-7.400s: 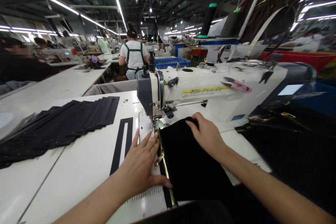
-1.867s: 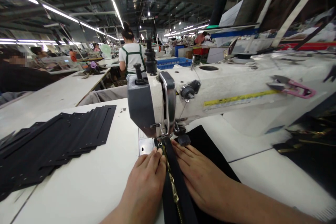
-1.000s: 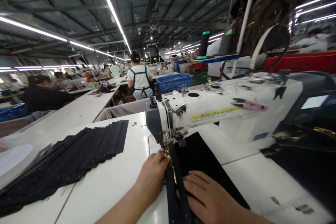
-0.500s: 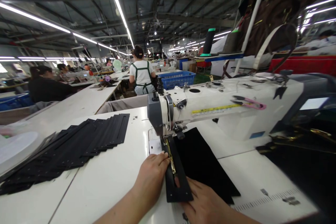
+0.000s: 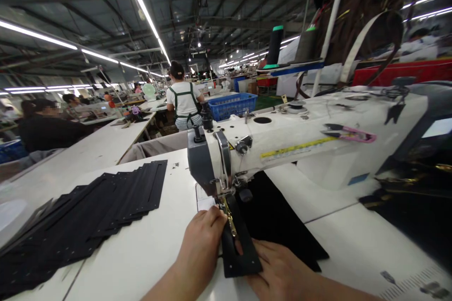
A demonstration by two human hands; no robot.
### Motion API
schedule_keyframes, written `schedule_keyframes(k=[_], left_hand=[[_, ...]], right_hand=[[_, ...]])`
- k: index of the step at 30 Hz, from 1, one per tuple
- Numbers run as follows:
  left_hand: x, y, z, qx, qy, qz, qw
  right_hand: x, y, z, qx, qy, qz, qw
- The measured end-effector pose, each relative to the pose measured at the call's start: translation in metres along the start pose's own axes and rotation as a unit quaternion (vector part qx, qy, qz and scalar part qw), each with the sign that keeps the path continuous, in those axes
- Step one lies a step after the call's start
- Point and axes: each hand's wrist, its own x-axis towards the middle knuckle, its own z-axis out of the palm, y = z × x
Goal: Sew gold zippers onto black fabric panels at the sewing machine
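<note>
A black panel point(image 5: 229, 258) with a long slot lies under the needle area of a white sewing machine point(image 5: 300, 136). A gold-coloured zipper point(image 5: 231, 223) shows in the slot. My left hand point(image 5: 203, 244) has its closed fingers on the panel's left edge, just in front of the presser foot. With my right hand point(image 5: 282, 268) I grip the panel's near right edge; a fingertip shows through the slot from beneath. Larger black material point(image 5: 278, 221) lies flat to the right, passing behind the machine head.
Overlapping black slotted panels point(image 5: 106, 207) fan across the table at left, near a white round object point(image 5: 12, 218). Pink-handled thread snips point(image 5: 349, 132) rest on the machine arm. Thread cones point(image 5: 275, 47) stand behind. A blue crate point(image 5: 233, 106) and a person in an apron point(image 5: 183, 99) are beyond.
My view has shifted, so the machine looks a little larger and the fanned panels sit lower left. Both hands keep their places on the black panel, with little visible movement.
</note>
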Motion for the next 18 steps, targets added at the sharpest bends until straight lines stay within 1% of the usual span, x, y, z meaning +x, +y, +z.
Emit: schedule_keyframes(k=[4,6,9,12,13,15,18], left_hand=[[0.005,-0.005,0.003,0.013,-0.013,-0.014,1.000],[0.005,-0.006,0.003,0.022,-0.021,-0.020,0.999],[0.001,-0.003,-0.001,0.011,-0.043,-0.032,0.999],[-0.004,0.004,-0.009,-0.025,-0.049,-0.032,0.998],[-0.006,0.007,-0.012,-0.036,-0.044,-0.025,0.998],[-0.008,0.011,-0.015,-0.049,-0.026,-0.006,0.998],[-0.010,0.014,-0.014,-0.050,0.004,-0.004,0.999]], right_hand=[[0.002,0.002,-0.003,-0.016,-0.035,-0.010,0.999],[0.002,0.000,-0.007,-0.029,-0.042,-0.002,0.999],[0.008,0.000,-0.013,-0.068,-0.044,0.048,0.996],[0.022,0.008,-0.019,-0.118,-0.086,0.120,0.982],[0.028,0.013,-0.020,-0.116,-0.106,0.139,0.978],[0.039,0.025,-0.020,-0.073,-0.153,0.160,0.973],[0.048,0.041,-0.017,-0.006,-0.197,0.141,0.970]])
